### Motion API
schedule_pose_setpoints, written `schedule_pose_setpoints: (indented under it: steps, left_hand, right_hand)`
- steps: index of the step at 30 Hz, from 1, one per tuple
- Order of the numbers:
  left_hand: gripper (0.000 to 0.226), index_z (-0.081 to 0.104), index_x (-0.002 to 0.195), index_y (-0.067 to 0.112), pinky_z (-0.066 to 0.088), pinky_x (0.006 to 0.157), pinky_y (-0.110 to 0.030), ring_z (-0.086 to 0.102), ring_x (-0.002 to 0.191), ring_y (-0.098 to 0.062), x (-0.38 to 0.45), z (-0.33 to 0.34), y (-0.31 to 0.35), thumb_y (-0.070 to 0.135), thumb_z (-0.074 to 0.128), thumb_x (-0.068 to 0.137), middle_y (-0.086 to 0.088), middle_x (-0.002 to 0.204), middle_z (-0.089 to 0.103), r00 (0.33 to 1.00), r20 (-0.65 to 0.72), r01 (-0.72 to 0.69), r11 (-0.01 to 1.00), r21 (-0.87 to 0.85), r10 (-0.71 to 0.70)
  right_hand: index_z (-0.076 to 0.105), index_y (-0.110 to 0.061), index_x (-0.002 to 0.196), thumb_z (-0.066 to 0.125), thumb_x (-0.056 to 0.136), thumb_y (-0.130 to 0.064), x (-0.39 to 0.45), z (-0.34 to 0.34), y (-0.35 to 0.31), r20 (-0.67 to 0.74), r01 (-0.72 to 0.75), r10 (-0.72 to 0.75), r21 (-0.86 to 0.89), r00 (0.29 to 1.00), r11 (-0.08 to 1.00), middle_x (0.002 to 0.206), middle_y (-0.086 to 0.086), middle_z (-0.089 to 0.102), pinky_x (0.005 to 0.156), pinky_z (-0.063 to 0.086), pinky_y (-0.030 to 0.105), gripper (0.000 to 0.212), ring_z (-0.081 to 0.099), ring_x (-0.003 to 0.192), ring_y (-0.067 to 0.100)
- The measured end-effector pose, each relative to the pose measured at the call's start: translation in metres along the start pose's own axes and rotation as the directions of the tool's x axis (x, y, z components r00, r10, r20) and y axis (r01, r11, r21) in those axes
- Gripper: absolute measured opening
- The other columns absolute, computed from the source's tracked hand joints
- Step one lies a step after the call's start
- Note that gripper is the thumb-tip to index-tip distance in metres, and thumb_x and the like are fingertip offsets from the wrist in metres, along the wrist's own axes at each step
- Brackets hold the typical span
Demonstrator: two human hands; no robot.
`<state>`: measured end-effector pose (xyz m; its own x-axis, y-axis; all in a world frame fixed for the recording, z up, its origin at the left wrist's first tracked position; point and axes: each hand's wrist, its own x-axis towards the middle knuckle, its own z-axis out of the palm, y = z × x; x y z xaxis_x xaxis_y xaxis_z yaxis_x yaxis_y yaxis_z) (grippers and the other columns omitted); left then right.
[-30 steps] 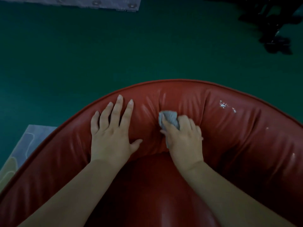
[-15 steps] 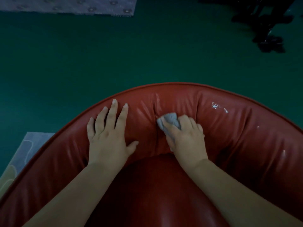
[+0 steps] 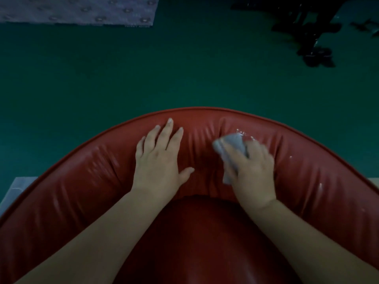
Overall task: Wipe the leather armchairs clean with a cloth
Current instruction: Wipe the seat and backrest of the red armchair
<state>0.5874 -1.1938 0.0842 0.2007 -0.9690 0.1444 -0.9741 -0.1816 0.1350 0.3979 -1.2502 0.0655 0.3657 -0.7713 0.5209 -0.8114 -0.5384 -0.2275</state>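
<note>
A red leather armchair (image 3: 307, 181) fills the lower half of the view, its curved padded backrest arching toward the floor beyond. My left hand (image 3: 160, 160) lies flat on the inner backrest, fingers spread, holding nothing. My right hand (image 3: 252, 169) presses a crumpled grey cloth (image 3: 231, 146) against the backrest to the right of centre. The cloth sticks out past my fingers and is motion-blurred. White scuffs show on the leather just above the cloth.
Dark green floor (image 3: 143, 74) lies behind the chair. A pale patterned rug (image 3: 78, 13) sits at the top left, another pale mat corner (image 3: 18, 189) at the left edge. A dark chair base with casters (image 3: 313, 44) stands top right.
My right hand has slid the cloth to the right along the backrest, up to the white scuffs. The left hand has stayed flat on the leather.
</note>
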Motion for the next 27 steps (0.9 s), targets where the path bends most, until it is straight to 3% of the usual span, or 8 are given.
schedule_pose_setpoints:
  steps: [2,4,11,14,17,19,22,27]
  left_hand:
    - [0.095,0.017,0.149,0.030,0.010,0.115,-0.046,0.006,0.144,-0.026,0.001,0.005,0.010,0.059,0.066,0.073,0.005,0.159,0.006,1.000,-0.003,-0.015,0.999,-0.029,0.015]
    - [0.095,0.017,0.149,0.030,0.009,0.115,-0.046,0.006,0.144,-0.026,0.006,0.008,0.021,0.058,0.067,0.073,0.004,0.159,0.008,0.999,-0.028,-0.016,0.998,-0.065,0.015]
    - [0.101,0.008,0.149,0.036,0.003,0.115,-0.045,-0.005,0.146,-0.024,0.012,0.017,0.045,0.057,0.070,0.071,0.006,0.160,-0.005,0.997,0.014,-0.068,0.994,-0.090,0.070]
    - [0.106,0.005,0.149,0.038,0.002,0.115,-0.045,-0.007,0.145,-0.025,0.012,0.018,0.045,0.060,0.070,0.069,0.006,0.159,-0.010,0.996,0.040,-0.075,0.995,-0.061,0.078]
    - [0.107,0.006,0.149,0.038,0.005,0.115,-0.045,-0.004,0.146,-0.025,0.013,0.019,0.044,0.063,0.070,0.067,0.006,0.159,-0.007,0.996,0.039,-0.077,0.996,-0.042,0.078]
    - [0.108,0.006,0.149,0.038,0.007,0.115,-0.046,-0.003,0.146,-0.026,0.012,0.020,0.044,0.063,0.070,0.066,0.005,0.159,-0.007,0.996,0.037,-0.084,0.996,-0.028,0.085]
    - [0.109,0.006,0.149,0.038,0.007,0.115,-0.045,-0.002,0.146,-0.026,0.012,0.020,0.043,0.063,0.071,0.066,0.005,0.159,-0.006,0.996,0.035,-0.085,0.996,-0.017,0.086]
    - [0.110,0.002,0.149,0.038,0.000,0.113,-0.042,-0.008,0.145,-0.024,0.012,0.017,0.044,0.062,0.070,0.067,0.007,0.159,-0.011,0.994,0.072,-0.085,0.996,-0.040,0.087]
  right_hand:
    - [0.062,-0.022,0.124,0.060,0.084,-0.025,0.027,-0.005,0.015,-0.112,-0.100,0.093,-0.062,0.989,0.993,0.092,0.015,0.053,0.068,0.039,0.040,0.040,0.049,0.082,0.034]
    - [0.063,-0.022,0.121,0.063,0.086,-0.025,0.038,-0.004,0.026,-0.080,-0.162,0.155,-0.090,0.985,0.983,0.094,0.015,0.053,0.071,0.036,0.040,0.035,0.049,0.087,0.035]
    - [0.071,-0.018,0.107,0.079,0.073,-0.016,-0.045,-0.004,0.024,0.086,-0.013,0.022,-0.105,0.996,0.994,0.076,0.010,0.052,0.057,0.043,0.040,0.035,0.052,0.067,0.031]
    - [0.069,-0.022,0.113,0.066,0.081,-0.022,-0.034,-0.009,0.026,0.023,0.025,-0.023,-0.079,0.999,0.997,0.079,0.010,0.053,0.059,0.041,0.039,0.033,0.051,0.070,0.031]
    - [0.063,-0.026,0.122,0.056,0.087,-0.031,0.024,-0.006,0.031,-0.072,-0.088,0.079,-0.142,0.994,0.986,0.090,0.013,0.054,0.067,0.037,0.040,0.036,0.051,0.083,0.033]
    - [0.064,-0.025,0.122,0.057,0.087,-0.029,0.037,0.000,0.032,-0.034,-0.118,0.114,-0.150,0.993,0.982,0.093,0.013,0.054,0.069,0.037,0.041,0.035,0.051,0.086,0.034]
    - [0.066,-0.022,0.116,0.057,0.083,-0.026,0.000,0.005,0.033,-0.021,-0.013,0.010,-0.186,1.000,0.982,0.084,0.010,0.054,0.063,0.040,0.039,0.035,0.052,0.075,0.031]
    - [0.070,-0.026,0.111,0.076,0.075,-0.026,-0.050,0.002,0.037,0.067,0.120,-0.109,-0.171,0.992,0.978,0.078,0.003,0.056,0.061,0.042,0.037,0.037,0.055,0.069,0.025]
